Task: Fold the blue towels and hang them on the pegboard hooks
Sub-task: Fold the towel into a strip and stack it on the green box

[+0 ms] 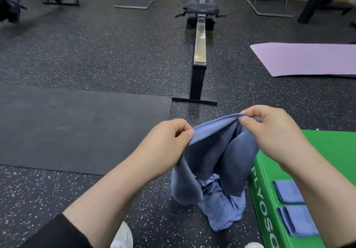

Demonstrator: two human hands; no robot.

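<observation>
A blue towel (212,151) hangs in the air in front of me, held by its top edge. My left hand (167,139) pinches the edge at the left and my right hand (269,130) pinches it at the right. The towel droops in loose folds between them, its lower part reaching down to a crumpled blue towel (223,213) on the floor. Two folded blue towels lie on the green plyo box (327,151) at the right: one (287,191) farther from me, one (300,220) closer. No pegboard is in view.
A rowing machine (199,41) stretches away straight ahead. A black mat (77,128) lies at the left and a purple mat (308,58) at the far right. Stands and weight plates line the back wall. My white shoes (123,236) show at the bottom.
</observation>
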